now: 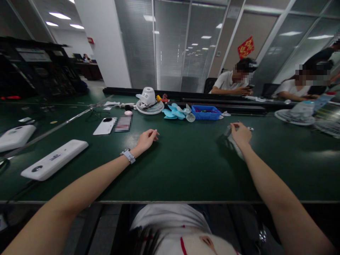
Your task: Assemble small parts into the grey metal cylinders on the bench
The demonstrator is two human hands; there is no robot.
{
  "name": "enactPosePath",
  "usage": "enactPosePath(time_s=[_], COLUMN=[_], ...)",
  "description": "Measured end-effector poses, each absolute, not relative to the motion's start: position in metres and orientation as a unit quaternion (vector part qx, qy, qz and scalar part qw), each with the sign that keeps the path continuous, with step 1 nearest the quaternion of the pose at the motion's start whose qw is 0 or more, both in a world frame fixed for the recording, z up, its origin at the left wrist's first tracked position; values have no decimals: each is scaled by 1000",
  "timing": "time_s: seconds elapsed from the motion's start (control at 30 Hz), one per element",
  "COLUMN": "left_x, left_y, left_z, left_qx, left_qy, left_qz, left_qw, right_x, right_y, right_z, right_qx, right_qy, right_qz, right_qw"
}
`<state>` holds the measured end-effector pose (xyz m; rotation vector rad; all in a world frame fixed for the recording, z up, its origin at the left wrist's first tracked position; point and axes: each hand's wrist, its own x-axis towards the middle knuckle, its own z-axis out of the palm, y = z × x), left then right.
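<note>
My left hand (147, 139), with a watch (129, 156) on its wrist, rests on the green tabletop (183, 166). Its fingers are loosely bent and a little apart, with nothing visible in them. Farther right, my right hand (241, 134) is just over the table with its fingers drawn together. Something pale and partly see-through (235, 146) shows below the fingers; the hand covers most of it and I cannot make out its kind. A small shiny bit sticks out to the right of the hand. Beyond both hands lie light blue fan blades (174, 112) and a blue basket (205, 112) with small parts.
A white fan body with its grille (150, 106) stands at the back. On the left are a phone (104, 126), a long white device (55, 159) and another white device (16, 137). More fan parts (297, 115) lie right. Two people (231, 83) sit across the table.
</note>
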<state>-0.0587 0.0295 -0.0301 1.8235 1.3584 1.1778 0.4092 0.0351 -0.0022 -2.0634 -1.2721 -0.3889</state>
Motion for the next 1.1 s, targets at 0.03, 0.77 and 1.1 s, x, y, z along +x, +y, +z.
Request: enactPosePath(time_s=[0.03,0.77,1.1], left_x=[-59,-59,-57], left_y=[30,27,23], left_z=[-31,-28,-25], left_qx=[683,688,694], left_qy=[508,507,517], left_qz=[439,437,426], left_qw=[286,281,265], right_x=[409,417,417], right_y=[35,43,47], right_z=[-2,-25,-26], right_qx=[-796,-783,-804], right_qy=[-487,-499,-436], right_qz=[-145,-82,-25], right_qw=[329,362,402])
